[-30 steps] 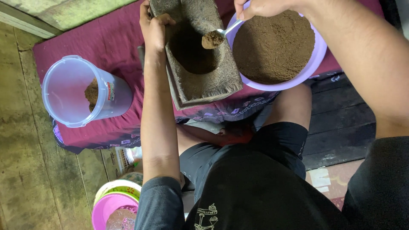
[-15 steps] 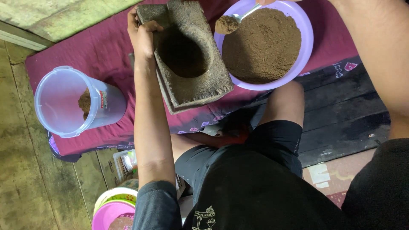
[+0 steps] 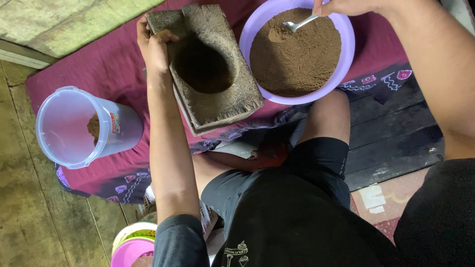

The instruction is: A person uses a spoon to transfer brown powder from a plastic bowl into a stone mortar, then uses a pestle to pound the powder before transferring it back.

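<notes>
Left hand [image 3: 156, 47] grips the far left edge of the wooden mortar block [image 3: 210, 66], fingers curled over it, on the maroon cloth [image 3: 106, 64]. Right hand [image 3: 346, 7] pinches a metal spoon [image 3: 299, 23], bowl dipped in brown powder [image 3: 297, 54] inside the purple bowl [image 3: 346, 59] just beside the block. Clear plastic jar [image 3: 81, 126] sits well apart at left.

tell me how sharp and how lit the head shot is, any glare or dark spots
Head view: sharp, soft even light, no blur; the wooden block's hollow is deep in shadow; faint sheen on the spoon in the right hand; left hand and clear jar well lit.
</notes>
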